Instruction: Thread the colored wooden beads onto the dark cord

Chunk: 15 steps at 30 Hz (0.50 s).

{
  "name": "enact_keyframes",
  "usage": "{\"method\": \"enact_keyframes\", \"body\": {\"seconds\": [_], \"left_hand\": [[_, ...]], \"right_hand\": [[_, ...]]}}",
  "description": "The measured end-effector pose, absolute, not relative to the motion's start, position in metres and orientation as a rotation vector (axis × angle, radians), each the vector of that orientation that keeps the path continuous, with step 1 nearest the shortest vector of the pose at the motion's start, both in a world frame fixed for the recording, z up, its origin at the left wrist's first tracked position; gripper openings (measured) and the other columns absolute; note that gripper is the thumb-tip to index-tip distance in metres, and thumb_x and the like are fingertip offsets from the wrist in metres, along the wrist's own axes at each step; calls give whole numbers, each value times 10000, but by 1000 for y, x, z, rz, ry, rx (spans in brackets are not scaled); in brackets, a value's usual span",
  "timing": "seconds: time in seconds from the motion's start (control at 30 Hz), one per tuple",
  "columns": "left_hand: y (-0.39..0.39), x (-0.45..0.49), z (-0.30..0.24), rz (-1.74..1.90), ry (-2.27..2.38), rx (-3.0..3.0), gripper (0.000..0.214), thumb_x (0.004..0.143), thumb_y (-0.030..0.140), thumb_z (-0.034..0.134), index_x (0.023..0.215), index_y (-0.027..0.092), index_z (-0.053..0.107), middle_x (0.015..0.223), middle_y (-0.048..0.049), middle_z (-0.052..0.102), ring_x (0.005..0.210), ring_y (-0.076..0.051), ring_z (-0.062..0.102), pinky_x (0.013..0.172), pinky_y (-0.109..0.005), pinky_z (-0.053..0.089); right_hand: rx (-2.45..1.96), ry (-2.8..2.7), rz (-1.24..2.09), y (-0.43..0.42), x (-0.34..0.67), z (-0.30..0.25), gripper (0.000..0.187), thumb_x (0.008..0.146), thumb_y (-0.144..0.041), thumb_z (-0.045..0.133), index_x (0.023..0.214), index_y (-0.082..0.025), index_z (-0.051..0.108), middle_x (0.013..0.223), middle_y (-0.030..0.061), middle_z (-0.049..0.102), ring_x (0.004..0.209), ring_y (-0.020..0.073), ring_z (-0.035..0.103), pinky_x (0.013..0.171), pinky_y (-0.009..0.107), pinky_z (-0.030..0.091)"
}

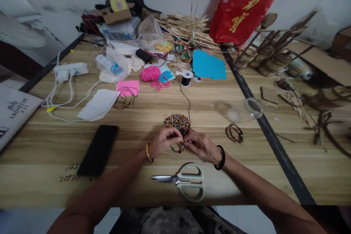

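My left hand (163,139) and my right hand (201,146) meet over the wooden table (153,106), fingers pinched together. Between them hangs a short strand of coloured beads (177,148) on black cord. Both hands grip it. A pile of loose coloured beads (177,121) lies just beyond my fingers. The black cord runs from there up to a black spool (187,78). A finished bead bracelet (234,133) lies to the right. Grey-handled scissors (184,181) rest on the table below my hands.
A black phone (98,149) lies at the left. A clear jar (245,109) lies on its side at the right. Pink yarn (150,74), blue paper (208,65), pink paper, white cables and a power strip (70,69) fill the back. Stick models stand at the right.
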<state>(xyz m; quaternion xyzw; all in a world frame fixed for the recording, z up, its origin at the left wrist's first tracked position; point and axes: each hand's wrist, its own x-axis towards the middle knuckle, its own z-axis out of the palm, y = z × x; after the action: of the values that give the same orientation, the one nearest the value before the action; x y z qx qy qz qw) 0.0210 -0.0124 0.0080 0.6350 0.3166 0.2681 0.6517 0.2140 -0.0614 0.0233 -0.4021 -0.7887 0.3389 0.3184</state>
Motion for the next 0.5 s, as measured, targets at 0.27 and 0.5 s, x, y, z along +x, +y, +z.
{"method": "enact_keyframes", "body": {"seconds": [0.27,0.5], "left_hand": [[-13,22,8,656,661,1659,316,832,438,559,758,132,581,758,-42,579,737,-135,545,700,-257,423],[-15,23,10,650,676,1705,346,856,470,505,767,141,563,758,-42,572,756,-143,539,719,-266,415]], "right_hand": [[-1017,-2130,935,-63,213,23,219,944,-245,433,771,-165,540,710,27,550,660,137,513,624,245,407],[-960,-2188,916,-61,216,26,244,954,-228,398,744,-168,507,680,11,510,626,126,472,602,239,395]]}}
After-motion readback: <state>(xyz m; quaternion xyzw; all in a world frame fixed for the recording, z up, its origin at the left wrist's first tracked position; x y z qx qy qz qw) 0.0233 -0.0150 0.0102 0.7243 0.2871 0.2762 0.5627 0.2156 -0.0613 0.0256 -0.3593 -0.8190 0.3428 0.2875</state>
